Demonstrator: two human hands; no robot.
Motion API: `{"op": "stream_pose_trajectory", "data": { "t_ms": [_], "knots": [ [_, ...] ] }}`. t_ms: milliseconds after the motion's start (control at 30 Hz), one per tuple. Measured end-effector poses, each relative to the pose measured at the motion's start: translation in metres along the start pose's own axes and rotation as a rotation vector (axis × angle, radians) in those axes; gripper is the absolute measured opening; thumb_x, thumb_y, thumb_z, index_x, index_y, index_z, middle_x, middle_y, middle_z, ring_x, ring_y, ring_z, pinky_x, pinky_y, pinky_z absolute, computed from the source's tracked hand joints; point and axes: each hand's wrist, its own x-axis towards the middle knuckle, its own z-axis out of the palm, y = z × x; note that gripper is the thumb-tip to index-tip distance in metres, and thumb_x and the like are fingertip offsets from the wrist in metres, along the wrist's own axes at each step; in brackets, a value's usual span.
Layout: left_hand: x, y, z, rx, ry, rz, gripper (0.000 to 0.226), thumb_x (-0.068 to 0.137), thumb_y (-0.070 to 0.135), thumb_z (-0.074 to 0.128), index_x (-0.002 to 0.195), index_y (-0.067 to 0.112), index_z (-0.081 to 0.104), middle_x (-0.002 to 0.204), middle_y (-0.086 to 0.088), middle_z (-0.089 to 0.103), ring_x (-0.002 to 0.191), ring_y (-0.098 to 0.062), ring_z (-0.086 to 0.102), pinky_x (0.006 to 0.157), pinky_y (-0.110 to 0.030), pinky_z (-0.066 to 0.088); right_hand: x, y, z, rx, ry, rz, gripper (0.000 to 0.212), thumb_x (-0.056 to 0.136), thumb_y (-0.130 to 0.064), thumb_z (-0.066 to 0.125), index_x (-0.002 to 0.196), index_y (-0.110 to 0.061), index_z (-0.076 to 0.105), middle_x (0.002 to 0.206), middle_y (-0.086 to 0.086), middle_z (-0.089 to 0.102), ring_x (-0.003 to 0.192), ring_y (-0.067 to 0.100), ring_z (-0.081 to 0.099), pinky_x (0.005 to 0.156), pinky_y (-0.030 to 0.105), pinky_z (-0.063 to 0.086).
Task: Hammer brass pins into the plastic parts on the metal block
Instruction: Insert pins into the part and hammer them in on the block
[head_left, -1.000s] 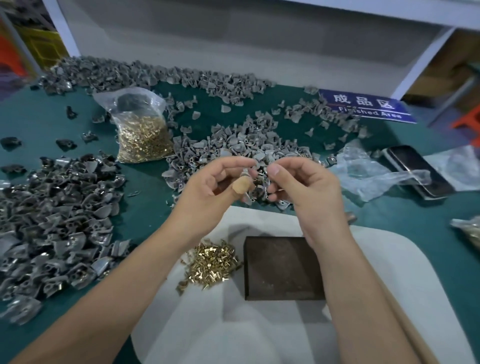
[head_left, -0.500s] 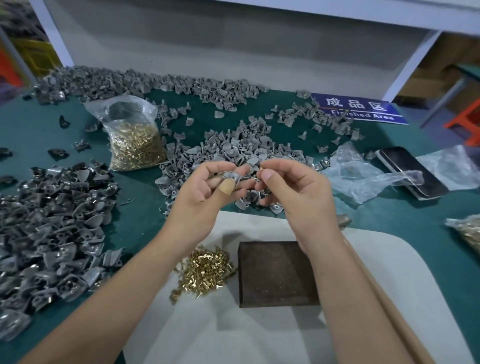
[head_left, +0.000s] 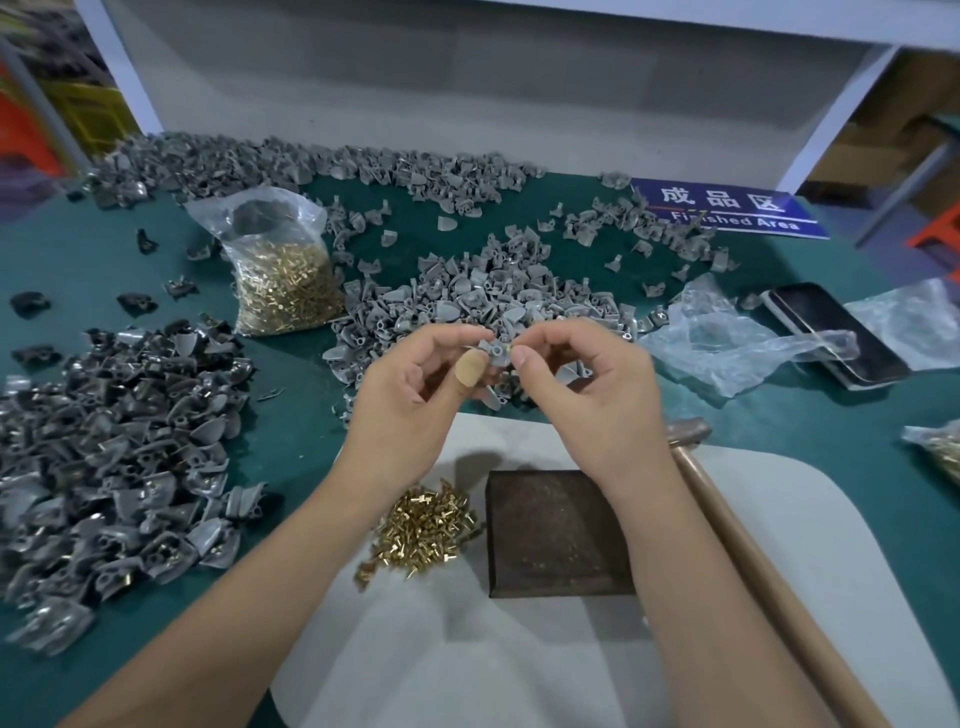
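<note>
My left hand (head_left: 415, 395) pinches a small grey plastic part (head_left: 492, 349) above the table, its thumb wearing a tan plaster. My right hand (head_left: 592, 384) pinches a brass pin (head_left: 511, 345) against that part. Below the hands a dark metal block (head_left: 550, 535) lies bare on a white mat (head_left: 467, 665). A small heap of loose brass pins (head_left: 421, 527) sits just left of the block. A hammer with a wooden handle (head_left: 753, 561) lies on the mat to the right of my right forearm.
Grey plastic parts are piled behind the hands (head_left: 467, 296), along the back edge and in a darker heap at left (head_left: 114, 447). A bag of brass pins (head_left: 283, 275) stands back left. A phone (head_left: 836, 332), crumpled clear plastic (head_left: 727, 343) and a blue sign (head_left: 727, 213) lie right.
Both hands stay together at the same spot, fingers shifting slightly on the part and pin. The camera view has tilted a little; block, pins and hammer have not moved.
</note>
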Motion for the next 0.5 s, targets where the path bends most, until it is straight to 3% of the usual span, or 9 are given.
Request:
{"op": "stream_pose_trajectory", "data": {
  "t_ms": [100, 167, 500],
  "knots": [
    [-0.0012, -0.0002, -0.0007, 0.079, 0.018, 0.059, 0.017, 0.098, 0.022, 0.066, 0.112, 0.031, 0.069, 0.101, 0.011, 0.075, 0.093, -0.012, 0.073, 0.079, -0.020, 0.057, -0.0001, -0.0028, 0.0011, -0.028, 0.021, -0.058, 0.013, 0.088, -0.009, 0.074, 0.088, -0.022, 0.074, 0.084, -0.011, 0.068, 0.081, 0.011, 0.063, 0.071, 0.015, 0.046],
    [-0.0022, -0.0007, 0.0012, 0.161, 0.024, 0.117, 0.021, 0.097, 0.020, 0.067, 0.109, 0.036, 0.068, 0.103, 0.016, 0.074, 0.097, -0.009, 0.072, 0.082, -0.017, 0.055, 0.0001, -0.0034, 0.0031, -0.077, 0.017, -0.099, 0.016, 0.086, -0.006, 0.075, 0.086, -0.022, 0.073, 0.082, -0.010, 0.066, 0.080, 0.011, 0.062, 0.073, 0.016, 0.045],
    [-0.0021, -0.0012, -0.0063, 0.484, -0.026, 0.296, 0.020, 0.095, 0.017, 0.066, 0.114, 0.020, 0.071, 0.101, 0.017, 0.072, 0.095, 0.001, 0.068, 0.083, -0.009, 0.050, -0.0020, -0.0059, 0.0021, -0.395, -0.100, -0.218, 0.004, 0.089, -0.008, 0.073, 0.090, -0.011, 0.075, 0.085, -0.004, 0.061, 0.077, 0.014, 0.057, 0.068, 0.033, 0.051]
  ]
}}
